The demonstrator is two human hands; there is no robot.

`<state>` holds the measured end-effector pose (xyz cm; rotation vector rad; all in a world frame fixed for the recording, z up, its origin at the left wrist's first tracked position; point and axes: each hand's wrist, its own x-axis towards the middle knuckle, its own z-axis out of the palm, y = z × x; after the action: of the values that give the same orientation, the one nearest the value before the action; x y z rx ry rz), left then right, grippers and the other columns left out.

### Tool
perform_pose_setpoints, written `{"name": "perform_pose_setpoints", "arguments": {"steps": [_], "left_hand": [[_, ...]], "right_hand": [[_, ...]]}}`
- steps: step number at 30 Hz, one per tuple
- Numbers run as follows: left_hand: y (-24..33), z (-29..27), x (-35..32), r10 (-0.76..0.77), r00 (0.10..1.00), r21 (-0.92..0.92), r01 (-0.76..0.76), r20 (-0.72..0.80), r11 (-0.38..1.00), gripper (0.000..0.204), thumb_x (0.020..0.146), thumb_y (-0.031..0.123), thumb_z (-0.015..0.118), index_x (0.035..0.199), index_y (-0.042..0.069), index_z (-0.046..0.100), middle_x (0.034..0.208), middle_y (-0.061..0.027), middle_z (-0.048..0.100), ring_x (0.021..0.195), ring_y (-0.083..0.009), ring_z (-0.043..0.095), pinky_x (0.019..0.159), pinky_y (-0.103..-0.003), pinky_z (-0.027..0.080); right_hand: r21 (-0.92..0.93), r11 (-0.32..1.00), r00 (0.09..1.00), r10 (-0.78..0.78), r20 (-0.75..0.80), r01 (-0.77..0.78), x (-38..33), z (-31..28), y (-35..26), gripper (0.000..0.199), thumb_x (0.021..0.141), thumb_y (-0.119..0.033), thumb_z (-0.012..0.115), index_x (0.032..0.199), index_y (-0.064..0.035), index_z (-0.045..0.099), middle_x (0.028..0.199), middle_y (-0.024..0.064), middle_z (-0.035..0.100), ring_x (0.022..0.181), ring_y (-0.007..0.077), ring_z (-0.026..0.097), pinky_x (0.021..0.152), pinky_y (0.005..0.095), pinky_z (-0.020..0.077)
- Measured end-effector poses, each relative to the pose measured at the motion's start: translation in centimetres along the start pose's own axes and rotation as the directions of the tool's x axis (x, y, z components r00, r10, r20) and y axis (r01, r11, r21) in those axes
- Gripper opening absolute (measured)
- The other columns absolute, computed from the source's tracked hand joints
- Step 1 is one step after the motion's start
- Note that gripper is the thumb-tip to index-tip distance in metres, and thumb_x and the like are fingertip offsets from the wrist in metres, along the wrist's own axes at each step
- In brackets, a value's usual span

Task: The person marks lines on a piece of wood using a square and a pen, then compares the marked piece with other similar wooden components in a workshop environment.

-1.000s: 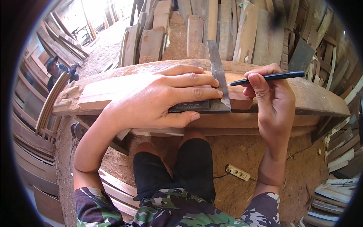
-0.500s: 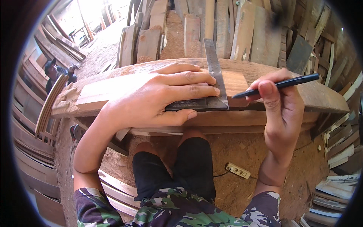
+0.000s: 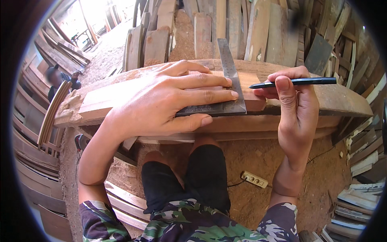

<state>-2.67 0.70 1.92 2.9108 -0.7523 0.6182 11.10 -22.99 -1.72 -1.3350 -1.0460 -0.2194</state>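
A metal try square lies over a pale planed wooden piece, its blade pointing away from me. My left hand holds the square down, fingers stretched over it and the thumb along its near edge. To the right of the blade, my right hand grips a dark pen between thumb and fingers. The pen's tip points left, over the wood just beside the blade; whether it touches cannot be told. Much of the square's stock and the wood under my left hand is hidden.
A thick curved wooden beam supports the work. Boards lean along the far side. On the dirt floor lies a power strip with a cable. A person sits at the far left; stacked wood lies at the right.
The pen has swung more level, and its tip has moved slightly farther from me along the blade. My left hand and the square have shifted only a little.
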Motion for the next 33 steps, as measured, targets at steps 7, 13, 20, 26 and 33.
{"name": "perform_pose_setpoints", "arguments": {"steps": [7,13,20,26,33], "left_hand": [[-0.10,-0.02,0.09,0.006,1.000,0.008,-0.006,-0.007,1.000,0.060,0.092,0.035,0.074,0.149,0.019,0.068,0.154,-0.0053,0.063,0.130,-0.0390,0.059,0.118,-0.053,0.046],[0.07,-0.01,0.10,-0.012,1.000,0.006,0.012,-0.006,1.000,0.061,0.090,0.034,0.075,0.149,0.020,0.069,0.154,-0.0046,0.064,0.129,-0.0381,0.059,0.117,-0.053,0.047],[0.03,0.07,0.16,-0.011,1.000,0.028,0.012,-0.009,1.000,0.060,0.091,0.039,0.074,0.148,0.020,0.069,0.155,-0.0038,0.064,0.130,-0.0379,0.059,0.118,-0.053,0.047],[0.05,0.13,0.12,-0.008,1.000,0.020,0.008,-0.010,1.000,0.060,0.092,0.040,0.074,0.148,0.019,0.069,0.155,-0.0042,0.063,0.131,-0.0384,0.058,0.118,-0.053,0.046],[-0.02,-0.01,0.26,-0.007,1.000,0.020,0.007,0.012,1.000,0.059,0.094,0.040,0.073,0.148,0.017,0.069,0.155,-0.0067,0.063,0.134,-0.0391,0.057,0.120,-0.053,0.044]], "right_hand": [[0.021,1.000,1.000,-0.008,-0.012,0.008,0.00,0.23,0.20,0.023,0.113,-0.024,0.062,0.109,-0.0015,0.064,0.092,0.0019,0.067,0.085,0.0110,0.072,0.078,0.0258,0.0585],[0.014,1.000,1.000,-0.019,-0.005,0.019,0.03,0.19,0.30,0.023,0.112,-0.024,0.063,0.110,-0.0012,0.064,0.092,0.0019,0.068,0.085,0.0109,0.072,0.078,0.0258,0.0589],[-0.007,1.000,1.000,-0.012,-0.011,0.012,-0.05,0.27,0.16,0.023,0.112,-0.023,0.064,0.109,-0.0008,0.065,0.092,0.0019,0.068,0.084,0.0110,0.073,0.077,0.0252,0.0576],[-0.038,0.999,0.999,-0.033,0.026,0.034,0.03,0.05,0.21,0.025,0.113,-0.024,0.062,0.111,0.0003,0.065,0.099,0.0055,0.069,0.088,0.0142,0.075,0.080,0.0271,0.0594],[-0.061,0.998,0.999,0.020,0.042,-0.017,0.10,0.13,-0.35,0.025,0.112,-0.025,0.064,0.112,0.0007,0.066,0.101,0.0057,0.070,0.089,0.0139,0.074,0.082,0.0268,0.0580]]}}
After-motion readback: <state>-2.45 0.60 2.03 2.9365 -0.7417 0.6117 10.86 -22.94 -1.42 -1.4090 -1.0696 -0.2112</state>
